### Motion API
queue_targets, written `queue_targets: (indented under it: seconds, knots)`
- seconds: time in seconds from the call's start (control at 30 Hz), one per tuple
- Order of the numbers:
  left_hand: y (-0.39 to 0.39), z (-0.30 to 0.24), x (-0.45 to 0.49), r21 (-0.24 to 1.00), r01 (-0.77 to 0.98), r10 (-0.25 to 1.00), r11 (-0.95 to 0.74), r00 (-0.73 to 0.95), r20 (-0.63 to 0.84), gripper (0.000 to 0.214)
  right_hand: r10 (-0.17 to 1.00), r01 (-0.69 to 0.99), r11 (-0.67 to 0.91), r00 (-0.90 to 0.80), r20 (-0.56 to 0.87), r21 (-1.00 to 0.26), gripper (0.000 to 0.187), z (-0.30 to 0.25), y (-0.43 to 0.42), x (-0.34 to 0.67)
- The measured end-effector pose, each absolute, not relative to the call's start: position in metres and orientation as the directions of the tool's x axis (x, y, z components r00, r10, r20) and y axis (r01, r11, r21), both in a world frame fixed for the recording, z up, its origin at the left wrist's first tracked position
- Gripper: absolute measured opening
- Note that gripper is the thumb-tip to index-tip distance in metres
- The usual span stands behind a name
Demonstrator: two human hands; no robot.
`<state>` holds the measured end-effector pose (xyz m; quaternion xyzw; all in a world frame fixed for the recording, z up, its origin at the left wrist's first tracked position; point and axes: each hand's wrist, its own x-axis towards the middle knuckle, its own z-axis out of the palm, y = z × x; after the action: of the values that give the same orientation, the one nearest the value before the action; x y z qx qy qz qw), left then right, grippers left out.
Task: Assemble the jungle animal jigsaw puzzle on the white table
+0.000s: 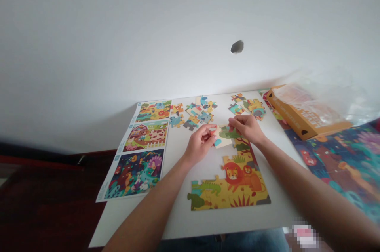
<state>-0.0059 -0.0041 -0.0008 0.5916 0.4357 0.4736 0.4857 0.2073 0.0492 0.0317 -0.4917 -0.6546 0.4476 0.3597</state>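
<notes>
My left hand [199, 143] pinches the left edge of a cream jigsaw puzzle piece [223, 141] with green and blue shapes on it. My right hand [248, 126] is closed at the top right of that same piece, its fingertips over the green part; whether they grip this piece or a neighbouring one is hard to make out. Just below both hands lies a partly joined jigsaw puzzle [243, 182], showing lions, a crocodile and a tree on yellow ground. The cream piece meets or overlaps the upper end of the joined part; I cannot tell which.
Loose puzzle pieces [192, 121] lie toward the wall, with another group [254, 106] farther right. A picture sheet [145, 137] with three scenes lies at the table's left. Right of the white table [181, 220] are an orange box [297, 119], clear plastic and a dark assembled puzzle [335, 157].
</notes>
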Motion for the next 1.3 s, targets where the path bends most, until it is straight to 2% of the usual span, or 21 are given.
queue_targets:
  seconds: [0.1,0.23,0.33,0.47,0.6,1.3]
  knots:
    - [-0.004,-0.006,-0.004,0.948,0.226,0.966,-0.224,0.181,0.185,0.032,0.986,0.382,0.146,-0.126,0.105,-0.912,0.039,0.027,0.054,0.208]
    - [-0.007,-0.007,0.005,0.79,0.483,0.925,-0.377,0.245,0.291,0.029,0.976,0.463,0.203,-0.161,0.144,-0.863,0.036,0.017,0.058,0.206]
    - [-0.01,-0.002,0.008,0.646,0.574,0.864,-0.504,0.327,0.383,0.03,0.973,0.48,0.22,-0.174,0.154,-0.849,0.033,0.013,0.059,0.205]
    - [-0.013,0.005,0.003,0.545,0.582,0.797,-0.604,0.453,0.399,0.039,0.973,0.482,0.221,-0.173,0.155,-0.848,0.034,0.013,0.06,0.207]
    - [-0.013,0.008,-0.001,0.476,0.559,0.731,-0.679,0.576,0.366,0.027,0.97,0.483,0.229,-0.184,0.158,-0.845,0.036,0.013,0.062,0.209]
    - [-0.019,0.018,-0.002,0.357,0.611,0.704,-0.707,0.655,0.273,0.032,0.973,0.498,0.21,-0.194,0.128,-0.841,0.032,0.008,0.065,0.208]
